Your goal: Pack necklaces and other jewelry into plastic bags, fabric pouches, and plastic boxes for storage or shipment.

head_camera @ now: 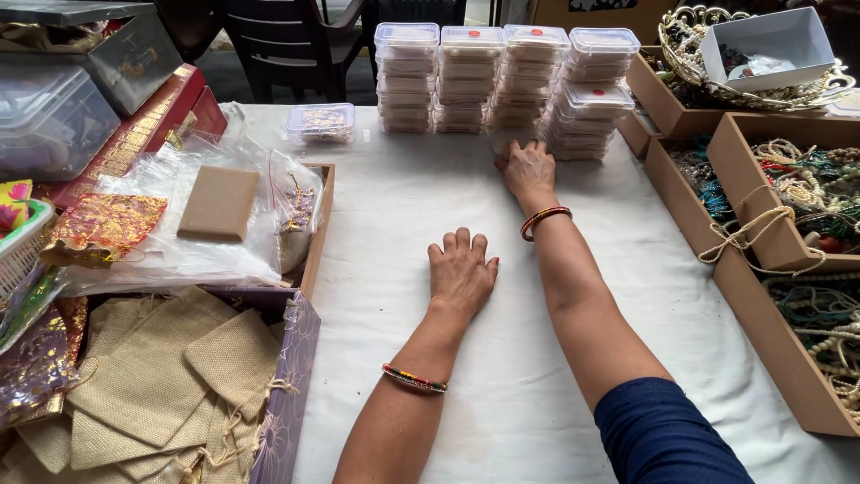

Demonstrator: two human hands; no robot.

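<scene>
**Right hand at the foot of the box stacks**

From the head view we see our right hand (528, 168) stretched forward across the white-covered desk (430, 224), its fingers curled around a small clear lidded box (512, 141) that sits on the cloth just in front of the stacks of clear boxes (506, 76). Its grip looks closed on that box, though the fingertips themselves are hidden. Our left hand (461, 273) lies flat on the cloth, palm down, fingers spread, holding nothing.

We judge the step in hand to be taking up that one box from the base of the stacks; the move calls for a clean lift toward us without nudging the leaning stack on the right.

Counting: four stacks stand side by side at the far edge of the desk, each several boxes high; the exact number in each we cannot tell. One more filled clear box (321, 123) stands apart to the left. A pile of burlap pouches (170, 376) fills the tray at our left, and cardboard trays of beads (788, 193) line the right.
</scene>
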